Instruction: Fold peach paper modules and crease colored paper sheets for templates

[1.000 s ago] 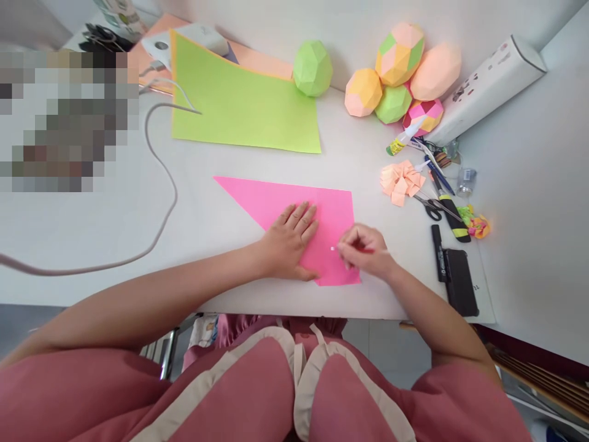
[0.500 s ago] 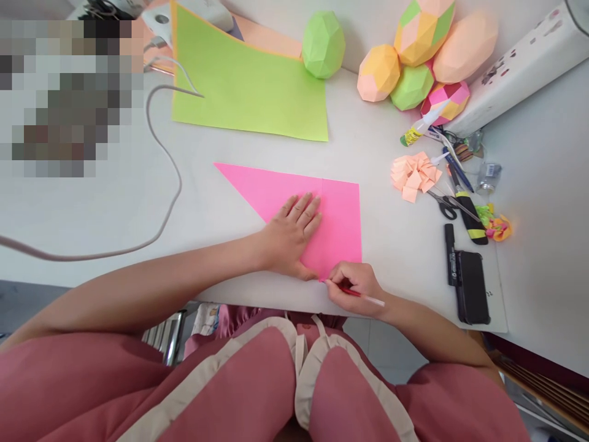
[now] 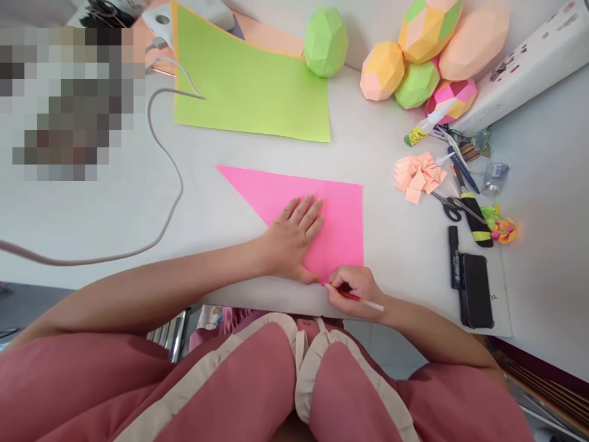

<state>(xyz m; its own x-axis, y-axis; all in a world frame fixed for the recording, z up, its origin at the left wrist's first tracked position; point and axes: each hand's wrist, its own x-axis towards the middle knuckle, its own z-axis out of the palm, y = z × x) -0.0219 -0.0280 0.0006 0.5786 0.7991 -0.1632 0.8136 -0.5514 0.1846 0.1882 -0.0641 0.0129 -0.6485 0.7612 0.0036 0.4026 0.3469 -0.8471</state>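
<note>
A bright pink sheet of paper (image 3: 343, 215) lies on the desk in front of me, with a slanted left edge that runs to a sharp point at the upper left. My left hand (image 3: 294, 239) rests flat across it, fingers spread. At the sheet's lower edge, near my left thumb, my right hand (image 3: 352, 288) is closed around a slim red pen (image 3: 350, 296) with a clear back end. Its tip is down by the paper's edge, mostly hidden by my fingers. A faint vertical line shows on the pink sheet.
Behind lies a lime green sheet (image 3: 253, 92), crossed by a grey cable (image 3: 177, 166). Faceted paper eggs (image 3: 381, 70) sit at the back right. Right of the pink sheet are peach paper pieces (image 3: 418, 175), scissors (image 3: 451, 209), a glue bottle (image 3: 426, 126), a black marker (image 3: 454, 258) and a phone (image 3: 476, 288).
The whole view has shifted slightly. Both hands stay in nearly the same place on the pink sheet, the right one still gripping the pen.
</note>
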